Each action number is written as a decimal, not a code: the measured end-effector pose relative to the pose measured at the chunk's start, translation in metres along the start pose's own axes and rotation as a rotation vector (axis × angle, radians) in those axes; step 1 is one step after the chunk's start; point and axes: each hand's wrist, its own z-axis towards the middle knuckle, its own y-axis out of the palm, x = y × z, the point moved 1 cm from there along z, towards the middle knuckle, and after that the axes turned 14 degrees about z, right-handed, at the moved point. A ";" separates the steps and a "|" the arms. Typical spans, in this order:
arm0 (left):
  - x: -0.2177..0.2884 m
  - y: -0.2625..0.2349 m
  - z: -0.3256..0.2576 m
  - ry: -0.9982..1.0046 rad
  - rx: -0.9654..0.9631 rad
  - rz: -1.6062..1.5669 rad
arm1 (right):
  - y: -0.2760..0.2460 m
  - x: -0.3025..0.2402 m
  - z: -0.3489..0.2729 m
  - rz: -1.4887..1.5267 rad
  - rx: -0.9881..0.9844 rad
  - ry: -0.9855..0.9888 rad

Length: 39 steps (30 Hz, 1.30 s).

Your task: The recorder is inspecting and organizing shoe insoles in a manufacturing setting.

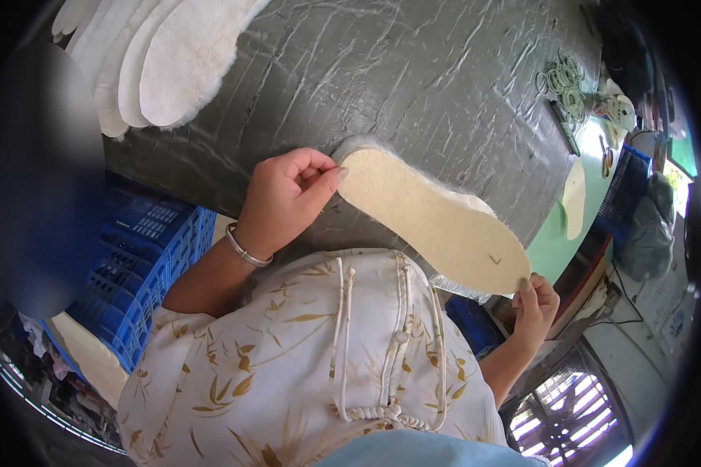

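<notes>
A cream insole (432, 218) with a fuzzy grey-white lining along its far edge stretches between my hands over the table's near edge. My left hand (288, 191) pinches its left end between thumb and fingers. At the other end, my right hand (536, 303) grips the tip, close to a small dark pen mark. The smooth side faces up, so most of the furry side is hidden. At the far left, several white fleecy insoles (187, 66) lie fanned out and overlapping on the table.
The dark table covering (327, 86) is wrinkled. A bundle of green cord (565, 82) and scissors (607, 158) lie at the right, near a loose cream piece (574, 198) on a green surface. Blue plastic crates (144, 265) stand below left; a fan (572, 416) is at lower right.
</notes>
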 end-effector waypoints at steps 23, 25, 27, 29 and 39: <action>0.000 0.004 0.005 -0.121 0.008 0.026 | -0.004 0.006 0.002 0.042 -0.024 0.013; -0.001 0.005 0.005 -0.119 0.009 0.034 | -0.002 0.006 0.004 0.070 -0.053 -0.009; 0.002 0.003 0.006 -0.143 0.013 0.065 | -0.004 0.011 0.007 0.092 -0.093 -0.043; 0.000 0.005 0.006 -0.141 0.023 0.049 | -0.001 0.015 0.010 0.129 -0.082 -0.057; 0.001 0.003 0.007 -0.247 0.011 0.054 | -0.001 0.036 0.024 0.159 -0.004 0.081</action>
